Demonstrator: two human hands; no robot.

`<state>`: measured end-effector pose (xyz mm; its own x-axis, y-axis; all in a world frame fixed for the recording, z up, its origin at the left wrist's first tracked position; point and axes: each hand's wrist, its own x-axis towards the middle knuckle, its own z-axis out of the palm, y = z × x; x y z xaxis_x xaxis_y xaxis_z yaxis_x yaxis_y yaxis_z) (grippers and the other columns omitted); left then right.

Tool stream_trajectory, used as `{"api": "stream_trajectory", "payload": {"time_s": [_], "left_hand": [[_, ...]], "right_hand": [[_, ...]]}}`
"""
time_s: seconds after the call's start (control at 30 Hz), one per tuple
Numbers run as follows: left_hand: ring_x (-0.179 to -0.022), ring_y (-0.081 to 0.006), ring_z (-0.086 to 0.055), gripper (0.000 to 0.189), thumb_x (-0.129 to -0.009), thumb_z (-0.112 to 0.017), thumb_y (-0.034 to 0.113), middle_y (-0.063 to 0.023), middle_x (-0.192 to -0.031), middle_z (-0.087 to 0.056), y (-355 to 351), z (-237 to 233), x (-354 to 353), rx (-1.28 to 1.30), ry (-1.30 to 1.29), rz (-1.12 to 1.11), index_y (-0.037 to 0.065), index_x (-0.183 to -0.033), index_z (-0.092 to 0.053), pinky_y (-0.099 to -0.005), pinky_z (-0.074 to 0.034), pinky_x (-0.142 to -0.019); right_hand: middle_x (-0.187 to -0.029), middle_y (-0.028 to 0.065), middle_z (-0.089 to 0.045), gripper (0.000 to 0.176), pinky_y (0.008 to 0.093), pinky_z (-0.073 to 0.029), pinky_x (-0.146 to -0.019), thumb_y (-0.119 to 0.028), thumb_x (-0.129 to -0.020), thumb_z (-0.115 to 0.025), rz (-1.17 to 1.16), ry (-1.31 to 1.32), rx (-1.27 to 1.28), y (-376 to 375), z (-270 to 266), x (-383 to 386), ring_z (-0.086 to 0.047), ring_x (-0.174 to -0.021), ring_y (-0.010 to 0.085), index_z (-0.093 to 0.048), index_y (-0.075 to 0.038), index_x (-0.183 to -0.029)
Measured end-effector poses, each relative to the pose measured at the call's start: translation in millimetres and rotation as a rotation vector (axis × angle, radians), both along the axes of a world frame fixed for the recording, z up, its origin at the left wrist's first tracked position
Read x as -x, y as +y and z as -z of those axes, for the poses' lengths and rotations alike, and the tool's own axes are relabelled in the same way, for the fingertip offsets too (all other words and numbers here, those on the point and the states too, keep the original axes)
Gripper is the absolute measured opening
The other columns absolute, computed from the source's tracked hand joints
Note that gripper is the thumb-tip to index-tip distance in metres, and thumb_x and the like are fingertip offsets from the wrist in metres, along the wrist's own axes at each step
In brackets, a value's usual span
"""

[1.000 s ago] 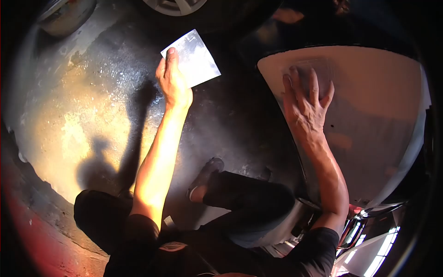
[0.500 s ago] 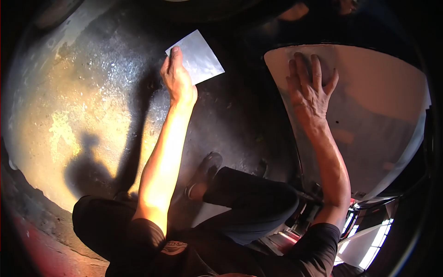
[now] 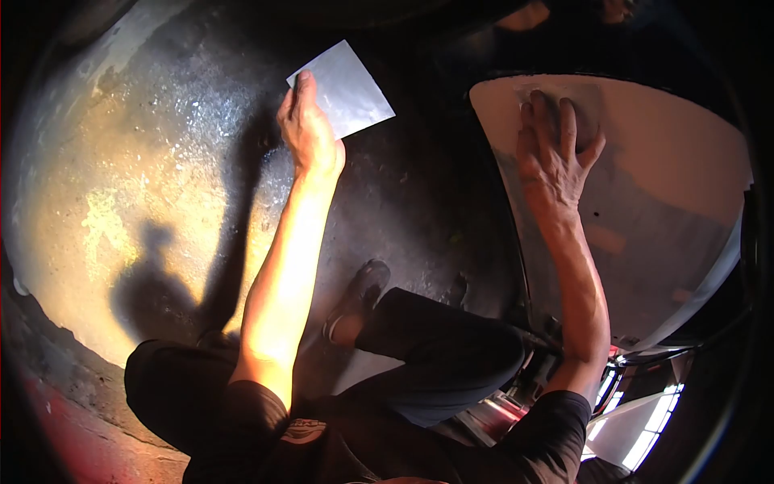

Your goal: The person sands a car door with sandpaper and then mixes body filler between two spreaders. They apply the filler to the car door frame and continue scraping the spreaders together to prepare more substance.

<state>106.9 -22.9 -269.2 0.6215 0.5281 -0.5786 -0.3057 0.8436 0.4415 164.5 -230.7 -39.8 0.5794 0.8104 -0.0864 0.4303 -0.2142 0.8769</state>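
A flat, grey, squarish sheet [image 3: 352, 93] is gripped along its left edge by my left hand [image 3: 310, 129], thumb on top, above the floor. On the right, my right hand [image 3: 556, 153] lies on a light, curved vehicle panel [image 3: 653, 161], near its upper left part. Its fingers are spread over the surface, and a darker patch shows around the fingertips. Whether anything thin lies under the palm is hidden.
A worn concrete floor [image 3: 169, 129] with bright light and shadows spreads to the left. My bent leg [image 3: 435, 347] and shoe [image 3: 367, 286] are below, between my arms. Dark bodywork borders the panel. Bright reflections show at the lower right.
My right hand has shifted slightly right and down on the panel, its fingers still spread. My left hand and the sheet have moved slightly up in view.
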Motion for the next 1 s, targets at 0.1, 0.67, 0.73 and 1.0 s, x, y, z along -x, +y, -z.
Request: {"api": "stream_trajectory", "payload": {"time_s": [0.1,0.67,0.73,1.0], "left_hand": [[-0.122,-0.0310,-0.068,0.052,-0.106,-0.066,0.039,-0.0192,-0.137,-0.066,1.6,1.9,-2.3,-0.002,0.025,0.016,-0.002,-0.138,-0.063,-0.0420,-0.056,-0.105],[-0.112,-0.0269,-0.067,0.047,-0.107,-0.063,0.039,-0.0170,-0.125,-0.070,2.1,-9.1,6.8,-0.020,-0.050,-0.004,-0.003,-0.126,-0.068,-0.0376,-0.053,-0.100],[-0.113,-0.0268,-0.067,0.047,-0.107,-0.063,0.039,-0.0170,-0.125,-0.070,4.9,-10.9,6.5,-0.014,-0.042,-0.007,-0.003,-0.126,-0.068,-0.0377,-0.053,-0.100],[-0.113,-0.0272,-0.067,0.047,-0.106,-0.063,0.040,-0.0167,-0.125,-0.070,13.8,-4.6,2.4,-0.015,-0.057,-0.029,-0.003,-0.126,-0.068,-0.0383,-0.054,-0.099]], "right_hand": [[-0.154,0.0009,-0.056,0.044,0.0765,-0.024,-0.115,-0.015,-0.088,-0.074,0.055,0.008,0.005,-3.2,-4.4,10.8,-0.043,-0.147,0.0310,-0.073,-0.011,-0.133],[-0.156,0.0027,-0.052,0.047,0.0810,-0.026,-0.112,-0.011,-0.087,-0.071,-0.062,0.024,-0.034,2.0,-1.0,-4.4,-0.041,-0.147,0.0312,-0.072,-0.007,-0.133],[-0.155,0.0022,-0.051,0.047,0.0797,-0.027,-0.111,-0.010,-0.086,-0.071,-0.053,0.005,0.007,1.3,-2.9,-1.3,-0.041,-0.146,0.0308,-0.072,-0.007,-0.133],[-0.156,0.0005,-0.053,0.051,0.0775,-0.024,-0.114,-0.017,-0.091,-0.073,0.073,-0.002,0.000,-2.3,-2.1,18.4,-0.044,-0.145,0.0323,-0.066,-0.013,-0.141]]}}
